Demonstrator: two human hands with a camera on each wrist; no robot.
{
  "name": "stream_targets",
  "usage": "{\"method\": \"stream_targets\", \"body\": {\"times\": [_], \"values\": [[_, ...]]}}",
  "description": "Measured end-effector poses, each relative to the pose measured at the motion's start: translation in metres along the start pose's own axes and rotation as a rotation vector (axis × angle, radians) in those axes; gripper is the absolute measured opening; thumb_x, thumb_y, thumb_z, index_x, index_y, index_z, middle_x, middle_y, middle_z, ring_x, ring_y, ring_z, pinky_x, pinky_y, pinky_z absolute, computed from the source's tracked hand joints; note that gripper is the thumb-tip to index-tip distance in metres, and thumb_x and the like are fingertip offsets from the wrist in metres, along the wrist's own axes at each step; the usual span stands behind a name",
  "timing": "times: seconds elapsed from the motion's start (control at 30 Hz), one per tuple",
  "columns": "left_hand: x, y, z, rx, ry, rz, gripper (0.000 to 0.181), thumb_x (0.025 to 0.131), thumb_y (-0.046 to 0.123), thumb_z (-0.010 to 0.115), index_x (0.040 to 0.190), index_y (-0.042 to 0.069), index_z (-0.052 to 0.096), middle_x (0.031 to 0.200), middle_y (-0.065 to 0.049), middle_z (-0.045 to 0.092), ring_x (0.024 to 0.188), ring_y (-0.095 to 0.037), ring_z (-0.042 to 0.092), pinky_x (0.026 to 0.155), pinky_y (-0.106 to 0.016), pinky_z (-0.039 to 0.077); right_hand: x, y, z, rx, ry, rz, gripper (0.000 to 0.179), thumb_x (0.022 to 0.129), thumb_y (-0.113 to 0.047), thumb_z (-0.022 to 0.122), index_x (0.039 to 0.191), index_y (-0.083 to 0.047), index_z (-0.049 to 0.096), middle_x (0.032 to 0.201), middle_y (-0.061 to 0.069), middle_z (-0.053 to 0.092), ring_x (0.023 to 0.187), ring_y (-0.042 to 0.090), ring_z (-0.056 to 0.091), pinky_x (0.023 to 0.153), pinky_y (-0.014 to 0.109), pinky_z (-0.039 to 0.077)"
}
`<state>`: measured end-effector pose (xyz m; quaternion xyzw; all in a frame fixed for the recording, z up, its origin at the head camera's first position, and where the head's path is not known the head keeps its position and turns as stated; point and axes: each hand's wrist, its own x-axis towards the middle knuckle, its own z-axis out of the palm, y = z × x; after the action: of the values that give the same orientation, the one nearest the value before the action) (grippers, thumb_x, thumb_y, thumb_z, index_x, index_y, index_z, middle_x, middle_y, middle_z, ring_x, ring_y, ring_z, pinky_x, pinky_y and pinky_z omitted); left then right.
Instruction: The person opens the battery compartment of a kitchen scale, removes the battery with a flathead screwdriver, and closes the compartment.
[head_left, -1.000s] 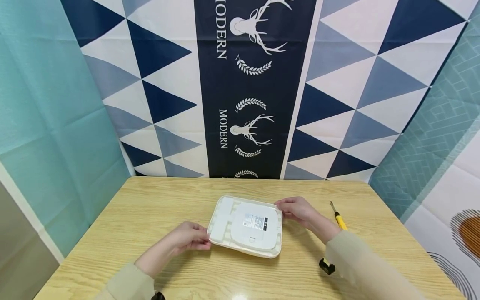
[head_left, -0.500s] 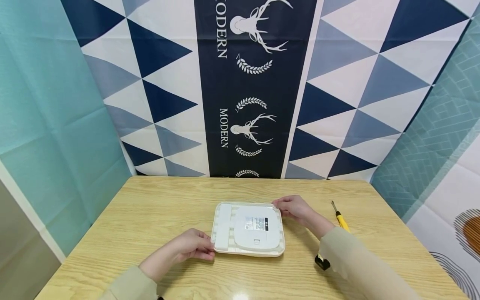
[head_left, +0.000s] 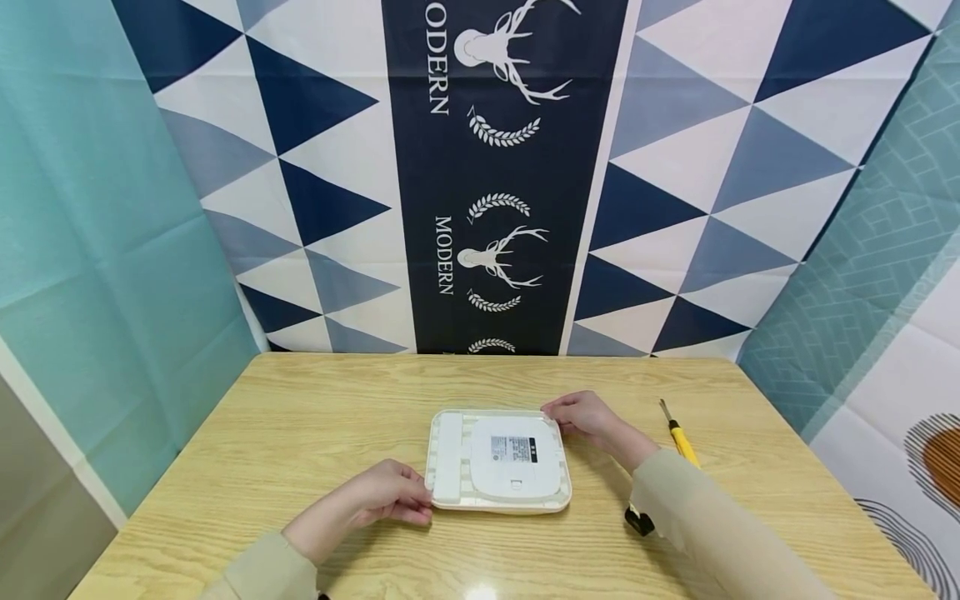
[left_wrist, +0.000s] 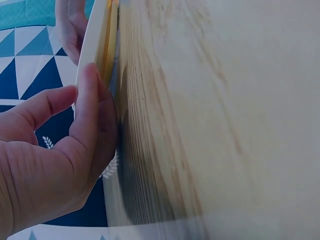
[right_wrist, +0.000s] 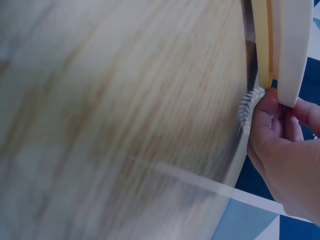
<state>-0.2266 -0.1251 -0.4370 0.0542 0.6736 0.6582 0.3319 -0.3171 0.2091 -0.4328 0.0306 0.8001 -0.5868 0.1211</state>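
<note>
A white rectangular plastic device (head_left: 498,461) with rounded corners lies label side up over the table, a small printed label on its raised panel. At its near left corner, my left hand (head_left: 390,493) pinches the edge, thumb above and fingers below. My right hand (head_left: 588,417) grips the far right corner. From the left wrist view, the left hand (left_wrist: 65,145) holds the thin rim (left_wrist: 89,47) edge-on. Thumb and fingers of the right hand (right_wrist: 290,155) close on the device's corner (right_wrist: 294,60) in the right wrist view. Fingers under the rim are partly hidden.
A yellow-handled screwdriver (head_left: 681,440) lies to the right, partly behind the right sleeve (head_left: 697,508). A black-and-yellow object (head_left: 639,522) pokes out from beside that sleeve; its kind is hidden. The wooden table (head_left: 337,400) ends at a patterned cloth backdrop (head_left: 495,175).
The device has turned slightly and levelled, its far left corner dropping nearer the table. Both hands have kept their hold; the left has shifted slightly right and nearer.
</note>
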Motion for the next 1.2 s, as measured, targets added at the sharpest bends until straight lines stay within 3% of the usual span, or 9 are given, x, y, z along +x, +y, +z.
{"method": "stream_targets", "body": {"times": [0.53, 0.7, 0.87, 1.2], "values": [[-0.001, 0.002, 0.003, 0.031, 0.027, 0.011, 0.011, 0.079, 0.001, 0.059, 0.084, -0.005, 0.052, 0.074, -0.013, 0.061, 0.063, -0.016, 0.063, 0.066, -0.030, 0.057, 0.002, 0.002, 0.003, -0.027, 0.003, 0.027, 0.023, 0.085, -0.003, 0.055, 0.104, 0.009, 0.060, 0.091, 0.008, 0.066, 0.068, 0.007, 0.057, 0.062, 0.021, 0.052], [-0.001, 0.004, 0.002, 0.109, 0.060, 0.023, 0.017, 0.078, 0.006, 0.063, 0.086, -0.005, 0.053, 0.072, -0.013, 0.062, 0.060, -0.016, 0.061, 0.062, -0.032, 0.057, -0.001, -0.002, 0.002, -0.038, -0.017, 0.022, 0.024, 0.085, -0.003, 0.056, 0.105, 0.010, 0.059, 0.089, 0.008, 0.066, 0.068, 0.007, 0.058, 0.065, 0.024, 0.053], [-0.001, 0.012, -0.005, 0.183, 0.098, 0.046, 0.022, 0.077, 0.008, 0.064, 0.089, -0.006, 0.053, 0.071, -0.013, 0.061, 0.059, -0.016, 0.060, 0.059, -0.031, 0.057, -0.006, -0.011, 0.002, -0.116, 0.024, 0.027, 0.023, 0.083, -0.005, 0.060, 0.103, 0.006, 0.061, 0.089, 0.009, 0.065, 0.067, 0.010, 0.059, 0.069, 0.030, 0.055], [0.014, 0.030, -0.015, 0.167, 0.177, 0.031, 0.021, 0.079, 0.006, 0.060, 0.093, -0.008, 0.052, 0.075, -0.016, 0.060, 0.059, -0.017, 0.061, 0.059, -0.030, 0.057, -0.029, -0.032, 0.003, -0.268, 0.061, -0.046, 0.025, 0.081, -0.009, 0.063, 0.104, 0.002, 0.061, 0.095, 0.010, 0.063, 0.075, 0.011, 0.059, 0.076, 0.036, 0.054]]}}
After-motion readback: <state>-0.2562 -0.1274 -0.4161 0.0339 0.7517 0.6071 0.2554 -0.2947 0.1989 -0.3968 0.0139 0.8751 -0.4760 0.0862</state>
